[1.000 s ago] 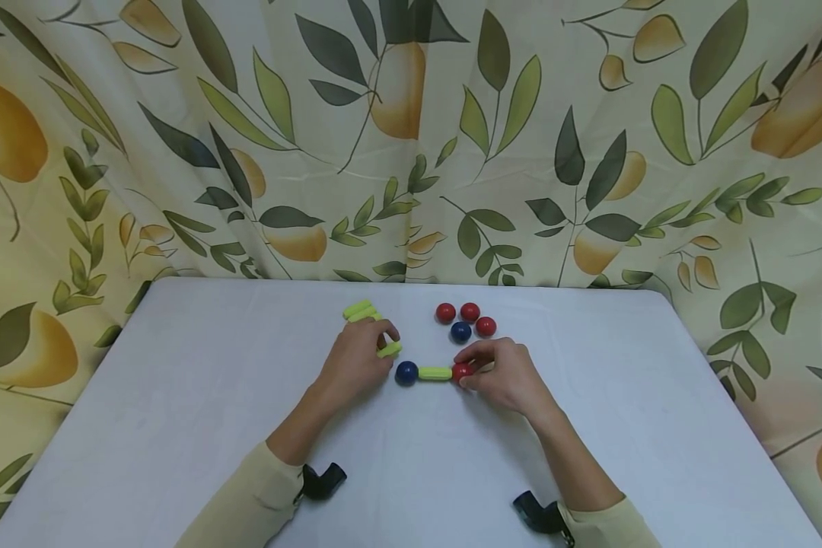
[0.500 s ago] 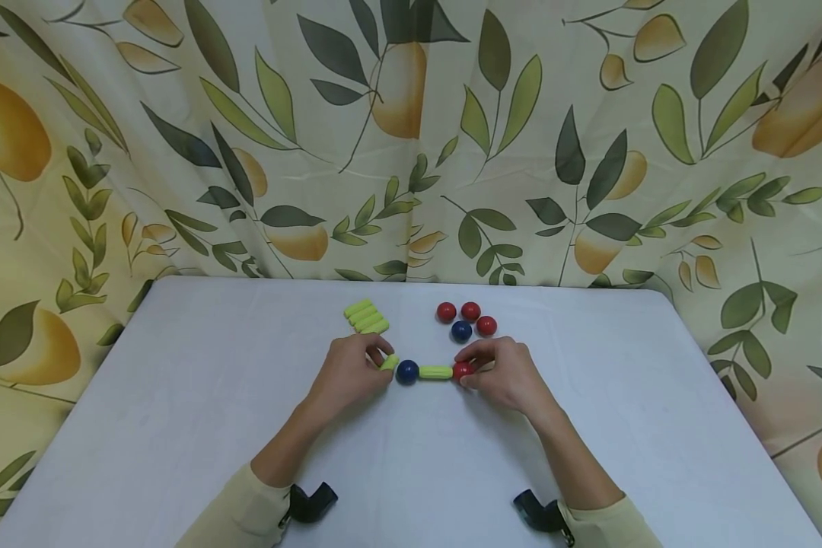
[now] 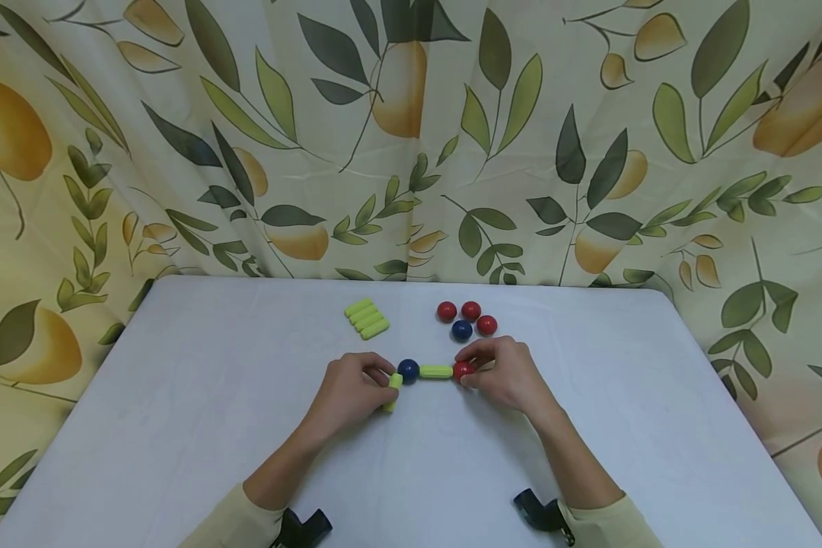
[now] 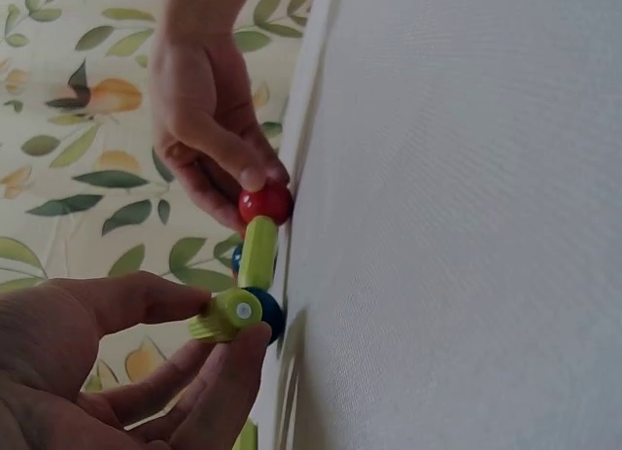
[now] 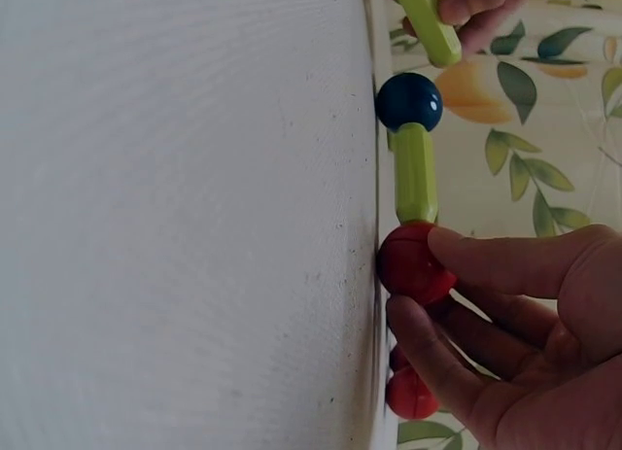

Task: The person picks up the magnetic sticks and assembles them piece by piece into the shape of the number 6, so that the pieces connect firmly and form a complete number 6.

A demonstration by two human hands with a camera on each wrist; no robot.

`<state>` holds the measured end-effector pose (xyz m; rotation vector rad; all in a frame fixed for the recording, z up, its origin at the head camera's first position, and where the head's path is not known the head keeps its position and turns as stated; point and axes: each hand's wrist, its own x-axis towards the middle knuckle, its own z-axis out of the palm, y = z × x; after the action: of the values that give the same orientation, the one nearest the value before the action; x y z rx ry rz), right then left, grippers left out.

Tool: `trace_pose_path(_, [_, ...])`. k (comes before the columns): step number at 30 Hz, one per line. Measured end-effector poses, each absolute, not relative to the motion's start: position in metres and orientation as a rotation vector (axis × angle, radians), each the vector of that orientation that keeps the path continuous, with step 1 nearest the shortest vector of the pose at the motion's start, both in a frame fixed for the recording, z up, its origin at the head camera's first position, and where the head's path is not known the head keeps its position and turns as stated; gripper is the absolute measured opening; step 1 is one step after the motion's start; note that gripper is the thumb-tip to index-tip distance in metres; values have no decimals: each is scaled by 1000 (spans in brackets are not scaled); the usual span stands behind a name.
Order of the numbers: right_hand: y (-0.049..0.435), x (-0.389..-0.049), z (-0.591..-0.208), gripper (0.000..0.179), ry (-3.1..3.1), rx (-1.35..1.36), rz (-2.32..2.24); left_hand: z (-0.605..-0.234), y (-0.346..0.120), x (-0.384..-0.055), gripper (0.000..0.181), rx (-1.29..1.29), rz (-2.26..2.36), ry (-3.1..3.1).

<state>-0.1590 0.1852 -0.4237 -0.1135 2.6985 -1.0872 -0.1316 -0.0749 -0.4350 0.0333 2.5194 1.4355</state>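
A green ribbed rod (image 3: 436, 371) joins a blue ball (image 3: 408, 371) on its left to a red ball (image 3: 462, 371) on its right. My right hand (image 3: 503, 373) pinches the red ball between thumb and fingers. In my left hand (image 3: 352, 387) I pinch a second green rod (image 3: 393, 393) beside the blue ball, angled across the line of the joined pieces. The left wrist view shows this rod's end face (image 4: 243, 311) with a pale round spot, overlapping the blue ball (image 4: 269, 314). Seen from the right wrist, the held rod (image 5: 429, 22) slants just past the blue ball.
Behind my left hand, several green rods (image 3: 366, 318) lie side by side on the white table (image 3: 246, 327). Three loose red balls (image 3: 470, 310) and one blue ball (image 3: 462, 330) are grouped behind my right hand. A leaf-and-fruit patterned curtain (image 3: 520, 175) hangs beyond the far edge.
My left hand has drawn the green rod away from the row of rods, toward me and up to the blue ball, and has turned it. My right hand stays on the red ball.
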Motion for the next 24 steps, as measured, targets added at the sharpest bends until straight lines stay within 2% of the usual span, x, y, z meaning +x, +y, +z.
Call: trace_pose_path(24, [184, -158, -424, 24, 2716, -107, -1079, -442, -62, -124, 24, -83, 1607, 2284])
